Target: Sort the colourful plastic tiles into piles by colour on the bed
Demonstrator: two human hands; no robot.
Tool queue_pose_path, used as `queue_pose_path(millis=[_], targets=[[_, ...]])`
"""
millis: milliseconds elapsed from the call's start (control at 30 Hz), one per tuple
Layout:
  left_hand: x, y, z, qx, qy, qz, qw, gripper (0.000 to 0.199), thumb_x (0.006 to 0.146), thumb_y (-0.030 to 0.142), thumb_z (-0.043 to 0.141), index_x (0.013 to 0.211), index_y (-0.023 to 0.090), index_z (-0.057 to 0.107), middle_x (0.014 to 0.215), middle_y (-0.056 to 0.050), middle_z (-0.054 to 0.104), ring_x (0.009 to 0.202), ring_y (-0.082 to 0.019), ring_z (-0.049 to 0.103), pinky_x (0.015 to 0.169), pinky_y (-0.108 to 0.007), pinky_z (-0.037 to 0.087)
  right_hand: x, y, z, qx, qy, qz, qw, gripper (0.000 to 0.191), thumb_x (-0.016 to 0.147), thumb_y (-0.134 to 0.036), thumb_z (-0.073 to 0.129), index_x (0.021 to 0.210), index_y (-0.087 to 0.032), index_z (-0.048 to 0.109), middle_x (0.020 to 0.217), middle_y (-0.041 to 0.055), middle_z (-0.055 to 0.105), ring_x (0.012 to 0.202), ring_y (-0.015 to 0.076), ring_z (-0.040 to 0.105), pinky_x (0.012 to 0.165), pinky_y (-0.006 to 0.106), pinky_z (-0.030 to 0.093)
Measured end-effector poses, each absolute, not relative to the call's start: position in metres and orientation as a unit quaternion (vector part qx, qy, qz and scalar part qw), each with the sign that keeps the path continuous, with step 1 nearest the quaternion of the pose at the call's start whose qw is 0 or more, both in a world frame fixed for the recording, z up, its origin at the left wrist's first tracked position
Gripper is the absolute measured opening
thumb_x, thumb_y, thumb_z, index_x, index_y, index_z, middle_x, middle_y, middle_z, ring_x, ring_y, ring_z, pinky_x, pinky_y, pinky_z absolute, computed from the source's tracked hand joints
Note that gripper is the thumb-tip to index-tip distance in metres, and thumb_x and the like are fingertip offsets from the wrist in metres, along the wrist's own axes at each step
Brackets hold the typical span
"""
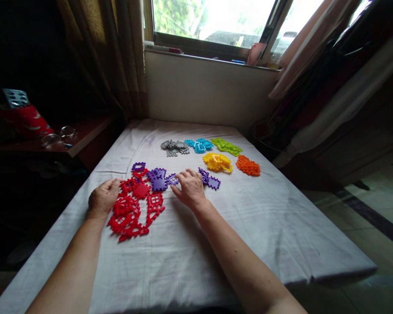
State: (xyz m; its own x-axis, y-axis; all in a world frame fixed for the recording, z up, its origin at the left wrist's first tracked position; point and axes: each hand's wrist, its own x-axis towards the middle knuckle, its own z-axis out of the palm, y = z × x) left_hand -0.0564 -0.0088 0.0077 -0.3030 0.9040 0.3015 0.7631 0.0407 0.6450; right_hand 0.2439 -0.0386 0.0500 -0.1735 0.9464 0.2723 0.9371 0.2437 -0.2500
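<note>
Red plastic pieces (126,213) lie in a loose pile on the left of the cloth-covered table. My left hand (102,198) is at the pile's left edge, fingers curled together by a red piece; whether it grips one is hidden. Purple pieces (157,179) lie against the upper right of the red ones, with one purple frame (139,166) at the top. My right hand (190,187) is over the table with its fingers apart, its fingertips beside a purple window piece (172,179). More purple pieces (212,181) lie just right of that hand.
Farther back are grey (175,147), blue (199,145) and green (227,147) piles, with yellow (218,162) and orange (248,166) ones nearer. Glasses (59,137) and a red container (28,121) stand on a side surface at left. A window (212,22) is behind.
</note>
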Motion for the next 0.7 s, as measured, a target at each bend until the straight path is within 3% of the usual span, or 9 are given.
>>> queue_pose_path(millis=[100, 233, 533, 700], targets=[[-0.056, -0.009, 0.007, 0.58, 0.713, 0.383, 0.092, 0.038, 0.087, 0.048, 0.047, 0.095, 0.024, 0.076, 0.084, -0.004, 0.076, 0.082, -0.022, 0.069, 0.063, -0.026, 0.047, 0.225, -0.032, 0.049, -0.642, -0.756, 0.015, 0.128, 0.032, 0.09, -0.044, 0.059, 0.112, -0.022, 0.069, 0.121, 0.0111, 0.069, 0.125, 0.0291, 0.048, 0.103, 0.045, 0.031], [-0.057, -0.007, 0.007, 0.582, 0.716, 0.376, 0.087, 0.038, 0.087, 0.048, 0.047, 0.094, 0.025, 0.076, 0.081, -0.003, 0.076, 0.079, -0.021, 0.069, 0.06, -0.026, 0.046, 0.223, -0.028, 0.043, -0.658, -0.743, 0.023, 0.121, 0.027, 0.091, -0.04, 0.058, 0.107, -0.021, 0.07, 0.115, 0.0109, 0.069, 0.115, 0.0274, 0.052, 0.096, 0.042, 0.034], [-0.056, -0.009, 0.01, 0.575, 0.723, 0.37, 0.098, 0.036, 0.086, 0.047, 0.051, 0.095, 0.024, 0.076, 0.084, -0.004, 0.076, 0.078, -0.021, 0.068, 0.058, -0.026, 0.045, 0.282, -0.048, 0.037, -0.701, -0.647, -0.034, 0.3, 0.041, 0.086, -0.036, 0.061, 0.125, -0.025, 0.063, 0.13, 0.0091, 0.062, 0.127, 0.0286, 0.044, 0.107, 0.04, 0.029], [-0.054, -0.011, 0.012, 0.575, 0.728, 0.359, 0.097, 0.035, 0.087, 0.046, 0.051, 0.095, 0.023, 0.076, 0.083, -0.004, 0.075, 0.077, -0.021, 0.067, 0.06, -0.027, 0.044, 0.339, -0.058, 0.031, -0.812, -0.502, -0.018, 0.296, 0.043, 0.082, -0.033, 0.063, 0.123, -0.023, 0.065, 0.126, 0.0115, 0.064, 0.121, 0.0303, 0.05, 0.102, 0.042, 0.035]])
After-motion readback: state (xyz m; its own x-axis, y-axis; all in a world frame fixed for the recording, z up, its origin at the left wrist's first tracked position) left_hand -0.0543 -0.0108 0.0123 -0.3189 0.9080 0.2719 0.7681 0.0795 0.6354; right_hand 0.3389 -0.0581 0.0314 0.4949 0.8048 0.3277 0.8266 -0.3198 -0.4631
